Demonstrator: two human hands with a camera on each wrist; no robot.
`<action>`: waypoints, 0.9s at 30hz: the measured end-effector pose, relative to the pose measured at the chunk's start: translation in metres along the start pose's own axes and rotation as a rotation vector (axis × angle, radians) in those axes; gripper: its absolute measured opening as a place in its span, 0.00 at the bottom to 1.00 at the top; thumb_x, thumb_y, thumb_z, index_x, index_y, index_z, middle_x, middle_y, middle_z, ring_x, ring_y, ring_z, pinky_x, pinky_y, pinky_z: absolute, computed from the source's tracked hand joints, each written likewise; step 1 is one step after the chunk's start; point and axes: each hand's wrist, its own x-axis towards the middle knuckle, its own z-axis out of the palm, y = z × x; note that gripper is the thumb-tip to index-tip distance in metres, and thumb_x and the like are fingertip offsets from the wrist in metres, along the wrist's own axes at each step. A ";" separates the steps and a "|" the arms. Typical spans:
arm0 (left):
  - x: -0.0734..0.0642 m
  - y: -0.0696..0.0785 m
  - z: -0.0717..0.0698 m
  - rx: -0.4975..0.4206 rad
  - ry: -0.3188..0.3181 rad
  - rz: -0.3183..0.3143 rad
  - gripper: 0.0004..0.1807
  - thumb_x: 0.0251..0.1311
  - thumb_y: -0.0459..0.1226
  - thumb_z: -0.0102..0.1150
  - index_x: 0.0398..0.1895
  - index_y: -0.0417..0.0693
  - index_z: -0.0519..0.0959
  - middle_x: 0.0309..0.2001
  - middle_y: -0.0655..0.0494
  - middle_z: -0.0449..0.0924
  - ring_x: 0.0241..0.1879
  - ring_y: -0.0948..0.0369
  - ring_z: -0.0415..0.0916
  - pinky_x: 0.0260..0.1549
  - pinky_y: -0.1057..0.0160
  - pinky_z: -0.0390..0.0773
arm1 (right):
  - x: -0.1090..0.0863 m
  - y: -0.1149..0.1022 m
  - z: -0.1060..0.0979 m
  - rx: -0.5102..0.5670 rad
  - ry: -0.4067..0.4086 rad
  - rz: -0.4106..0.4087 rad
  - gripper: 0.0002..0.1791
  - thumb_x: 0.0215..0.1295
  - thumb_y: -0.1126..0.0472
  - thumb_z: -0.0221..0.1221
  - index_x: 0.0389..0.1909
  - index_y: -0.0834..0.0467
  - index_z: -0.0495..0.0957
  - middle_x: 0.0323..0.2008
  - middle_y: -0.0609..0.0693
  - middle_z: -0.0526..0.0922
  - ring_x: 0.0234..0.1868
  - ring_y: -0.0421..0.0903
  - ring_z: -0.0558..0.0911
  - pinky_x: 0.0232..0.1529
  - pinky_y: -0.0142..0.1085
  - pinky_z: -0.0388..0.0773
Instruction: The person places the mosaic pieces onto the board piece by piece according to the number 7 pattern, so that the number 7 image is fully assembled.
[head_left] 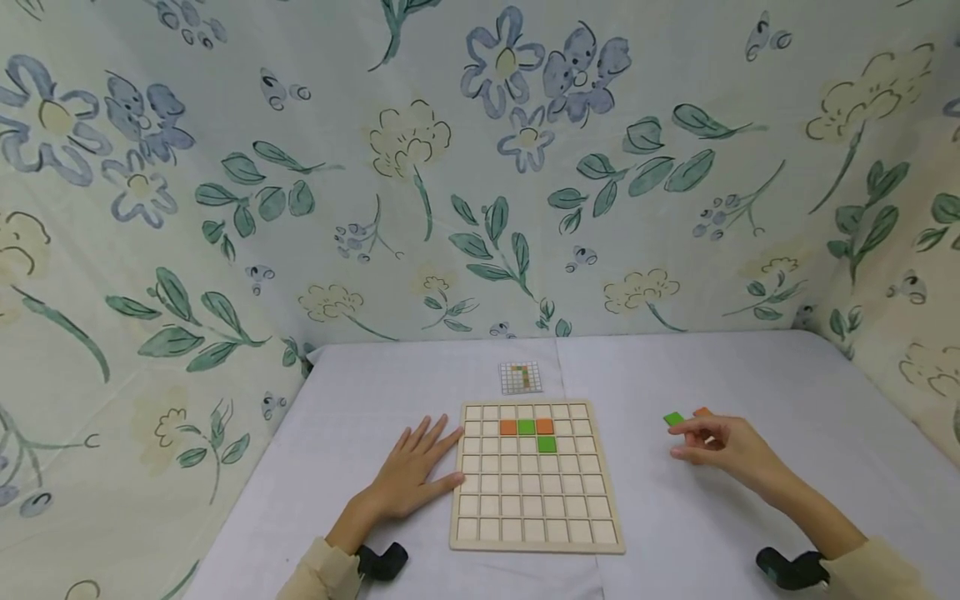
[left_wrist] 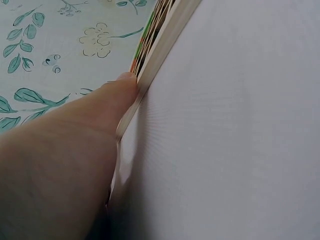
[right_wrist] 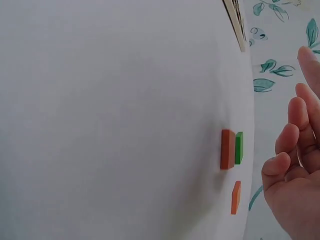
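Observation:
My left hand (head_left: pixel 408 471) lies with fingers spread on the white cloth, its index fingertip and thumb touching the left edge of a wooden grid board (head_left: pixel 456 533). In the left wrist view the thumb (left_wrist: pixel 107 100) presses against the board's side. Two orange tiles and a green tile (head_left: pixel 527 427) sit in one row of the board, with another green tile (head_left: pixel 547 444) below the right one. My right hand (head_left: pixel 723 446) hovers over loose tiles, thumb and index finger apart, holding nothing visible. By it lie a green tile (right_wrist: pixel 239 148) and two orange tiles (right_wrist: pixel 227 150).
A small card (head_left: pixel 520 377) with a printed grid pattern lies behind the board. White cloth (head_left: pixel 360 379) covers the table. Floral fabric (head_left: pixel 480 183) hangs behind and at the sides. A dark wrist device (head_left: pixel 791 569) is on each wrist.

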 end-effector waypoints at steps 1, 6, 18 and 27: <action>0.000 0.000 0.000 -0.002 0.000 0.001 0.42 0.68 0.67 0.42 0.80 0.62 0.54 0.80 0.51 0.44 0.78 0.45 0.38 0.71 0.38 0.38 | -0.001 0.003 -0.001 -0.010 0.003 0.007 0.20 0.58 0.57 0.72 0.47 0.65 0.84 0.29 0.48 0.74 0.30 0.41 0.73 0.28 0.30 0.75; 0.000 0.001 -0.001 -0.005 0.002 -0.003 0.41 0.68 0.67 0.42 0.80 0.62 0.54 0.80 0.51 0.44 0.78 0.45 0.37 0.71 0.38 0.38 | -0.004 0.018 -0.006 -0.011 0.008 0.031 0.20 0.58 0.58 0.72 0.48 0.66 0.84 0.29 0.47 0.76 0.30 0.40 0.73 0.29 0.30 0.74; 0.000 0.001 -0.001 -0.016 0.001 -0.004 0.41 0.68 0.67 0.43 0.80 0.61 0.54 0.80 0.51 0.44 0.78 0.46 0.37 0.71 0.38 0.38 | -0.005 0.043 -0.013 -0.039 -0.032 0.113 0.22 0.58 0.57 0.72 0.51 0.64 0.83 0.34 0.49 0.79 0.32 0.40 0.72 0.30 0.31 0.73; 0.001 -0.002 0.002 -0.007 0.004 -0.006 0.41 0.68 0.67 0.42 0.80 0.63 0.54 0.80 0.52 0.44 0.78 0.47 0.36 0.71 0.38 0.38 | -0.004 0.051 -0.014 -0.039 -0.061 0.097 0.23 0.55 0.59 0.74 0.50 0.64 0.84 0.33 0.49 0.74 0.30 0.40 0.67 0.26 0.32 0.66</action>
